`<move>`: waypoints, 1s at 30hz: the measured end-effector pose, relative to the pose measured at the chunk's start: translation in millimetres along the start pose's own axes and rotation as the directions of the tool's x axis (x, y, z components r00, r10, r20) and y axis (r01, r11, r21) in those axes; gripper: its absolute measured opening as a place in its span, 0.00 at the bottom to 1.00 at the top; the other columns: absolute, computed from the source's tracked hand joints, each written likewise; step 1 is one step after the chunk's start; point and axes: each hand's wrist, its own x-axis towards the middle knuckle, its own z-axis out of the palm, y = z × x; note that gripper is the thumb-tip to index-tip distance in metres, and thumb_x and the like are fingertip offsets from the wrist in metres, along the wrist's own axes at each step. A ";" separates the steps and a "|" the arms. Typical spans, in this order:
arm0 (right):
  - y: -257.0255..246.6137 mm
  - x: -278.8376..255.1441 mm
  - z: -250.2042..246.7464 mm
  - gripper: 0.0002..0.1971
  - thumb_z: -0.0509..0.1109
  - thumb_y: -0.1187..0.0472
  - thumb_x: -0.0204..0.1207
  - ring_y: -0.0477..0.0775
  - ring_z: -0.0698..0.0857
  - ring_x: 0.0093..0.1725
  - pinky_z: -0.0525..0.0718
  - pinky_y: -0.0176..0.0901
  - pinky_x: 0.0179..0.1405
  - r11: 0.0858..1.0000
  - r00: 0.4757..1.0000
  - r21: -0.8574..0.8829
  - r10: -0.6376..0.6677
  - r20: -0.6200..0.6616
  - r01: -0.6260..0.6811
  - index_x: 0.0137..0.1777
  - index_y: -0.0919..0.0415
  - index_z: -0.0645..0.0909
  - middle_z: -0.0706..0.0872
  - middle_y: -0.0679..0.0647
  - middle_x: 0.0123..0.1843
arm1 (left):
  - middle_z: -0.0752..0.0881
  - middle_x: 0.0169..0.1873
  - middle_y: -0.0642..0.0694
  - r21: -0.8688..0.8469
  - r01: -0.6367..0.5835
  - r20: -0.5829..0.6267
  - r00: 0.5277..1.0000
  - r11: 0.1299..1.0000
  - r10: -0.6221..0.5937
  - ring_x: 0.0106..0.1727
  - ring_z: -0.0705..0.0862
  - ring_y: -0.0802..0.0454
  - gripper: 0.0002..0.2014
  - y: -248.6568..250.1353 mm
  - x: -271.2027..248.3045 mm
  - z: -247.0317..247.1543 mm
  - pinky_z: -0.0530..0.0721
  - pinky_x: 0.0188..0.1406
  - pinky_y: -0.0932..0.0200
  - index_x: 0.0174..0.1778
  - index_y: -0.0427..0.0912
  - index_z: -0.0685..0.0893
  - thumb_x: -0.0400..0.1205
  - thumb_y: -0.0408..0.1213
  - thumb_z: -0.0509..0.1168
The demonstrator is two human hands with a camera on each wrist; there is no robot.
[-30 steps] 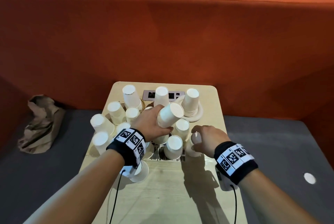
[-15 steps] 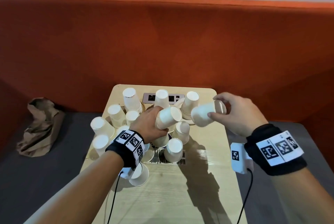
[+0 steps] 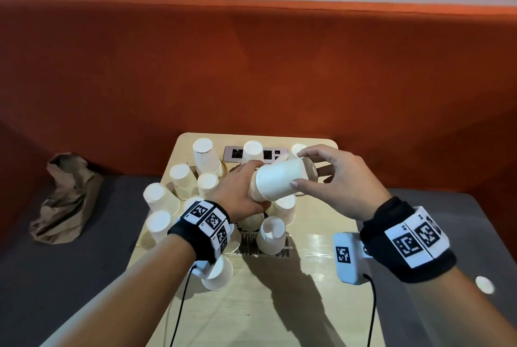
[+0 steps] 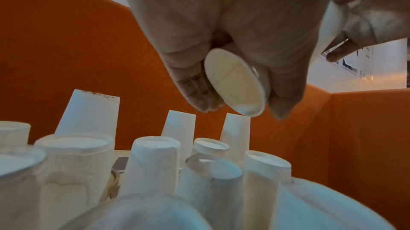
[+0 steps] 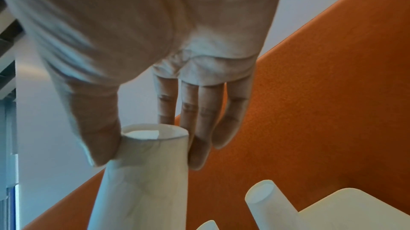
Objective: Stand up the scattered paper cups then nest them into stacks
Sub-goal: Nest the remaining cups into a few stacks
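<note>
Orange padded wall (image 3: 251, 72) backs a small pale wooden table (image 3: 268, 304), grey seat surface on both sides.

Head view: many white paper cups stand upside down, crowded on the far half of the table. A short nested stack (image 3: 208, 159) stands at far left. Left hand (image 3: 240, 192) wraps around the wide end of a cup held sideways above the cluster. Right hand (image 3: 338, 178) pinches a second cup (image 3: 279, 181) between thumb and forefinger, the other fingers spread loosely; this cup is slid over the left hand's cup, the two lying nearly level in mid-air. Black wristbands carry white square code markers; tiny letters beside them are too small to read. A white box with a similar marker (image 3: 343, 254) hangs under the right wrist, cable trailing. A grey plate with black marker squares (image 3: 256, 153) lies at the far edge, partly hidden by cups. Crumpled brown paper bag (image 3: 67, 198) lies on the seat to the left; a small white disc (image 3: 484, 285) lies to the right.

Left wrist view: fingers and thumb curl around the cup's open mouth (image 4: 235, 83), above inverted cups (image 4: 153, 167).

Right wrist view: thumb and fingertips (image 5: 197, 151) grip the cup near its recessed base (image 5: 153, 134). No printing visible on any cup.
</note>
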 end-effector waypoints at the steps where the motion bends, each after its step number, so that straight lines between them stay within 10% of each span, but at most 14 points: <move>1: 0.5 0.9 1.8 0.21 0.84 0.48 0.68 0.37 0.88 0.49 0.89 0.46 0.47 1.000 1.000 0.006 0.003 -0.003 -0.003 0.59 0.40 0.83 0.87 0.35 0.56 | 0.82 0.60 0.53 -0.029 -0.008 0.004 1.000 1.000 0.008 0.57 0.82 0.50 0.41 1.1 -0.1 -0.6 0.80 0.54 0.55 0.70 0.55 0.69 0.62 0.48 0.81; 13: 13.3 7.0 6.2 0.18 0.77 0.47 0.76 0.37 0.86 0.50 0.80 0.31 0.46 0.995 0.993 0.047 0.087 -0.079 -0.084 0.64 0.41 0.80 0.85 0.37 0.58 | 0.79 0.52 0.58 -0.081 -0.046 0.078 0.996 0.996 0.053 0.58 0.80 0.50 0.59 4.7 -0.6 -2.8 0.78 0.60 0.53 0.86 0.51 0.48 0.66 0.40 0.80; 30: 7.1 4.8 30.8 0.20 0.74 0.38 0.74 0.46 0.86 0.57 0.85 0.50 0.58 0.999 0.997 -0.033 0.027 -0.076 -0.030 0.63 0.38 0.78 0.86 0.38 0.61 | 0.81 0.67 0.46 -0.030 -0.007 0.101 0.995 1.000 0.010 0.66 0.80 0.45 0.55 11.0 -2.0 1.4 0.80 0.62 0.47 0.84 0.60 0.44 0.70 0.47 0.76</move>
